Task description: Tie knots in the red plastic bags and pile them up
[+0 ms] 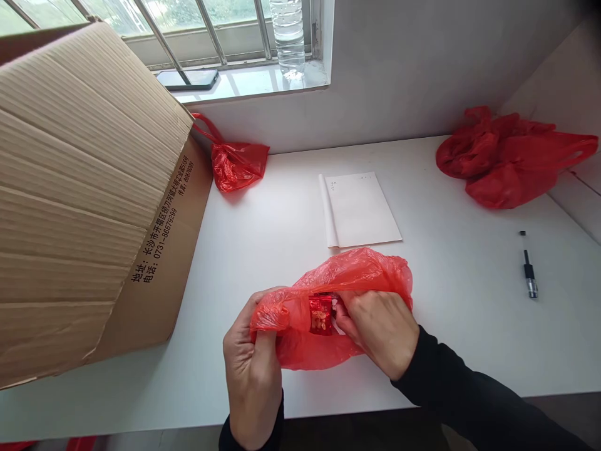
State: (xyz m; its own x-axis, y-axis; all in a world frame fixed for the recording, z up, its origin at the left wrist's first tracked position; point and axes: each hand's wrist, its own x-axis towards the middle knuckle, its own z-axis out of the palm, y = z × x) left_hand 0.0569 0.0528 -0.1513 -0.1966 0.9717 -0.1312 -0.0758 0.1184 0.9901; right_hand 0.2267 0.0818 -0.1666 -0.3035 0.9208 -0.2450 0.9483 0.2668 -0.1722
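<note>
A red plastic bag (357, 275) lies on the white table (460, 300) near its front edge. My left hand (251, 369) is closed on the bag's left edge and pinches the plastic. My right hand (375, 332) is closed at the bag's mouth, its fingers pinching a small red snack packet (320, 315) that sits in the opening. The packet stands upright between my two hands. Both wrists wear black sleeves.
A large open cardboard box (89, 200) fills the left side. A tied red bag (237, 164) lies beside it, more red bags (507, 160) at the back right. A white paper sheet (359, 210) lies mid-table, a black pen (529, 275) to the right. On the sill stand a bottle (287, 37) and a phone (188, 79).
</note>
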